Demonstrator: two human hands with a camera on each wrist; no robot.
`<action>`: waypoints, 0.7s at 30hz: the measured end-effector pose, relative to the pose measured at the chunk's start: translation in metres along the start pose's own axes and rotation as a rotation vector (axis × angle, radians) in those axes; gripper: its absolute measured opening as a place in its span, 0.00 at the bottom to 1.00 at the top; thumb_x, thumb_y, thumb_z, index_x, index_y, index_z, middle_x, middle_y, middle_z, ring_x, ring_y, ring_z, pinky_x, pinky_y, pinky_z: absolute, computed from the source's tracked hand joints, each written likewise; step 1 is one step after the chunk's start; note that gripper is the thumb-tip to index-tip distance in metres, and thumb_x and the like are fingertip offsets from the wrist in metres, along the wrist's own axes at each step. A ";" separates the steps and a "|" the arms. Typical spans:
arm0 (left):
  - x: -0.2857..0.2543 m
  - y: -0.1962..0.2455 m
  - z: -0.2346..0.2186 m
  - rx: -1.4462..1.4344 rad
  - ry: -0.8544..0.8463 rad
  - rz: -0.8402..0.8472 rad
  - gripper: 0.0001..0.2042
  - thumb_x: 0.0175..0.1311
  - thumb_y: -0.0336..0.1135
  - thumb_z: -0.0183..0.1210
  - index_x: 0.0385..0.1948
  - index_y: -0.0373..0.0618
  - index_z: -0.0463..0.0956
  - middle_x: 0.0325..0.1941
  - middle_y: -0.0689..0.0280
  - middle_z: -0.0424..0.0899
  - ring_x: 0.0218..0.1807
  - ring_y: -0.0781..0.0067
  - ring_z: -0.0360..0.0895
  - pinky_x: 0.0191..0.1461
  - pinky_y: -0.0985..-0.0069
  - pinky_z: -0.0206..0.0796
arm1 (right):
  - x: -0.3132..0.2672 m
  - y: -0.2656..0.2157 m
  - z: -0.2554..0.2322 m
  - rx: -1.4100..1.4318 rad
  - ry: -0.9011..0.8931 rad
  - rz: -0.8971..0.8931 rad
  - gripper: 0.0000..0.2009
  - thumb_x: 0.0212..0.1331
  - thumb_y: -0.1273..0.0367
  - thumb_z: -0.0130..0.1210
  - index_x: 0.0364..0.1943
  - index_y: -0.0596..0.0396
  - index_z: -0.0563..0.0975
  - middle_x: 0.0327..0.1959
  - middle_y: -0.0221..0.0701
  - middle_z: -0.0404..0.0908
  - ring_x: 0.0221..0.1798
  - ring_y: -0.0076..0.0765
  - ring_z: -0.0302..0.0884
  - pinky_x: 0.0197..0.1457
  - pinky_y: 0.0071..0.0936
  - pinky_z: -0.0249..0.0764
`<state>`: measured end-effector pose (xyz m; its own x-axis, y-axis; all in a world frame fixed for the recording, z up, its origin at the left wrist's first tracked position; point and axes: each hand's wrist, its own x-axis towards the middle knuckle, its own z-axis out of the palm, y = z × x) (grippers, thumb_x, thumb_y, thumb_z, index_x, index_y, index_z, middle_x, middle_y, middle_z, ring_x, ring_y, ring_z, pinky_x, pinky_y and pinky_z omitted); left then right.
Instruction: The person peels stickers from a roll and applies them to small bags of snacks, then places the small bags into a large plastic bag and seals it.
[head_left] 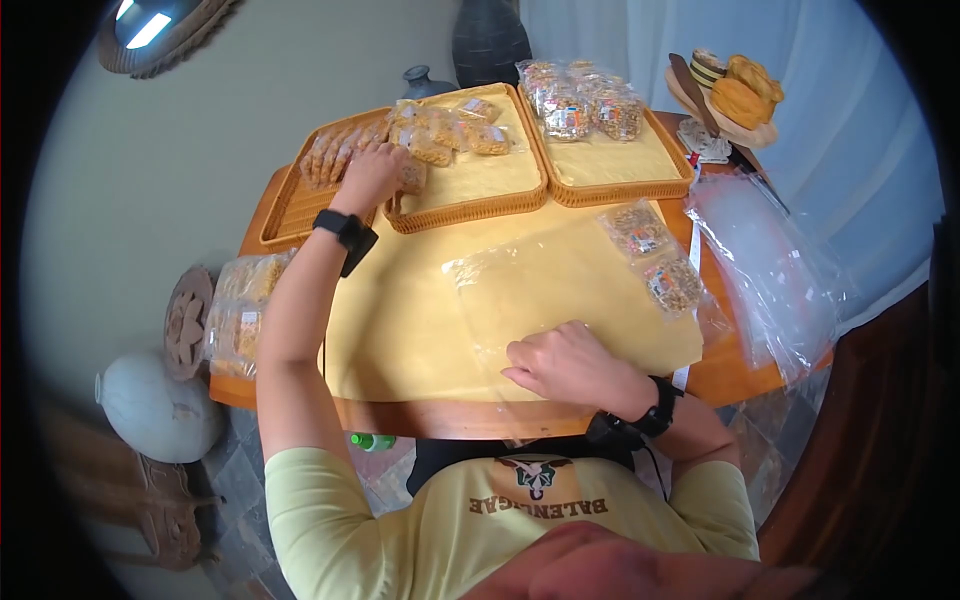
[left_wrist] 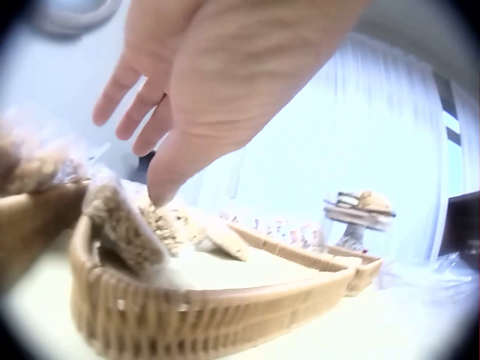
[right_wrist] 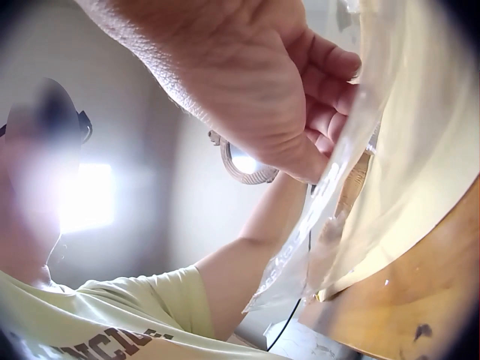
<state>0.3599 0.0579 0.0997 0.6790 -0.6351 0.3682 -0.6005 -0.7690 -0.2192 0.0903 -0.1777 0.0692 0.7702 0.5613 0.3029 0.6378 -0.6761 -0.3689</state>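
Observation:
My left hand [head_left: 372,178] is over the near left corner of the middle wicker tray [head_left: 470,211]. Its fingers reach out loosely in the left wrist view, thumb tip close over a clear packet of crunchy snack pieces [left_wrist: 129,232] that leans on the tray's corner. More golden snack packets [head_left: 428,140] lie behind it. Low on the table, my right hand [head_left: 572,365] pinches the edge of a large clear plastic bag [head_left: 520,285], thumb against the film in the right wrist view. Two flat multicoloured packets [head_left: 672,285] lie at the bag's far right end.
A left wicker tray [head_left: 283,215] holds a row of packets; the right tray [head_left: 625,190] holds stacked multicoloured packets. Filled bags [head_left: 240,310] sit at the table's left edge. Spare clear bags [head_left: 765,265] lie at the right, near a stand with bread-like items [head_left: 745,95].

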 end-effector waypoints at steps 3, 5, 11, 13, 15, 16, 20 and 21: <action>0.014 -0.011 0.020 0.177 -0.256 0.013 0.27 0.36 0.38 0.66 0.45 0.50 0.67 0.46 0.62 0.72 0.53 0.58 0.65 0.52 0.61 0.60 | -0.002 0.004 -0.001 0.080 0.047 -0.012 0.12 0.48 0.64 0.54 0.16 0.54 0.68 0.14 0.35 0.71 0.19 0.46 0.70 0.22 0.37 0.65; 0.019 -0.010 0.019 0.173 -0.275 0.007 0.28 0.36 0.38 0.66 0.45 0.51 0.67 0.46 0.62 0.72 0.53 0.58 0.66 0.52 0.61 0.60 | -0.003 0.004 -0.003 0.113 0.044 -0.009 0.12 0.48 0.64 0.54 0.16 0.55 0.67 0.15 0.35 0.71 0.19 0.46 0.70 0.22 0.38 0.64; 0.021 0.007 0.010 0.234 -0.345 -0.075 0.30 0.34 0.37 0.66 0.46 0.52 0.67 0.45 0.64 0.71 0.55 0.60 0.63 0.59 0.52 0.50 | -0.003 0.007 0.005 0.103 0.048 -0.010 0.07 0.50 0.67 0.51 0.22 0.54 0.69 0.16 0.34 0.72 0.19 0.46 0.70 0.21 0.38 0.65; 0.017 0.012 0.003 0.266 -0.269 -0.010 0.29 0.33 0.37 0.66 0.45 0.53 0.67 0.41 0.63 0.70 0.52 0.60 0.64 0.58 0.53 0.50 | -0.002 0.007 0.005 0.087 0.048 -0.008 0.06 0.51 0.67 0.50 0.23 0.54 0.69 0.17 0.34 0.72 0.19 0.45 0.70 0.21 0.37 0.65; 0.009 0.018 -0.009 0.256 -0.159 -0.002 0.26 0.34 0.36 0.65 0.42 0.53 0.68 0.40 0.63 0.70 0.50 0.61 0.65 0.57 0.55 0.51 | -0.002 0.007 0.005 0.071 0.050 -0.007 0.05 0.51 0.68 0.50 0.25 0.53 0.70 0.18 0.33 0.73 0.19 0.45 0.71 0.22 0.36 0.66; 0.003 0.022 -0.018 0.246 -0.051 0.005 0.23 0.35 0.35 0.64 0.40 0.54 0.69 0.38 0.63 0.70 0.49 0.62 0.66 0.55 0.57 0.52 | -0.002 0.006 0.004 0.089 0.086 -0.004 0.04 0.51 0.68 0.50 0.26 0.52 0.71 0.18 0.33 0.74 0.20 0.44 0.72 0.22 0.36 0.66; -0.034 0.048 -0.073 -0.030 0.156 -0.077 0.24 0.37 0.34 0.64 0.42 0.51 0.69 0.37 0.63 0.69 0.44 0.62 0.67 0.51 0.63 0.58 | 0.000 0.004 0.001 0.135 0.165 0.017 0.03 0.50 0.71 0.50 0.29 0.50 0.73 0.19 0.32 0.75 0.20 0.39 0.73 0.21 0.33 0.67; -0.048 0.057 -0.090 -0.212 0.108 -0.102 0.25 0.38 0.33 0.64 0.44 0.50 0.68 0.37 0.63 0.69 0.42 0.62 0.68 0.47 0.66 0.61 | 0.000 0.003 -0.002 0.140 0.160 0.016 0.03 0.50 0.71 0.50 0.29 0.50 0.73 0.19 0.32 0.75 0.20 0.39 0.73 0.21 0.33 0.67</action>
<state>0.2550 0.0515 0.1512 0.6981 -0.5351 0.4758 -0.6143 -0.7889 0.0140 0.0928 -0.1804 0.0695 0.7776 0.4606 0.4281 0.6279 -0.6051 -0.4895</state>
